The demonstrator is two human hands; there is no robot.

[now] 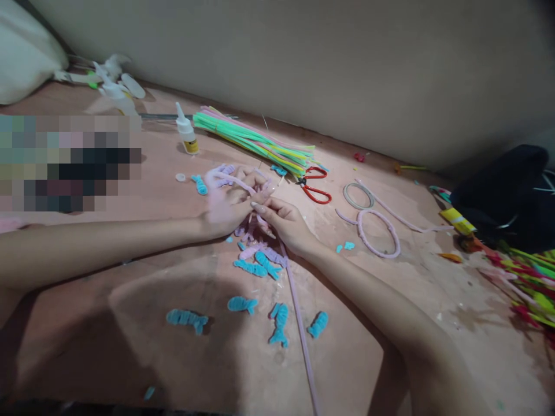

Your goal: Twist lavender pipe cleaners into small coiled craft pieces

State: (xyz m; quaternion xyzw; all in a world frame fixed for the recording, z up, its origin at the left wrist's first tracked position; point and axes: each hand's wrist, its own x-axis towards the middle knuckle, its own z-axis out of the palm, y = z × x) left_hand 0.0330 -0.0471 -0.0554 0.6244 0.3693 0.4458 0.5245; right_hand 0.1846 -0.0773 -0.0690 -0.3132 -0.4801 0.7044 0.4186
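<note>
My left hand [234, 205] and my right hand [287, 224] meet over the middle of the table, fingers closed on a lilac pipe cleaner [298, 323]. One end of it trails down toward the table's front edge, and another stretch loops over the left hand, partly blurred. Just where the fingers meet is hard to make out. Below the hands lie several small fish twisted from pipe cleaner, such as a blue fish [250, 267] and a purple fish [274, 256]. Nearer me is another blue fish [187, 319].
Behind the hands lie a bundle of green, yellow and pink pipe cleaners [247, 136], a glue bottle [187, 133] and red-handled scissors [318, 195]. To the right are a lilac ring [378, 233], a grey ring [358, 196], a black bag [503, 196] and colourful stems [533, 289].
</note>
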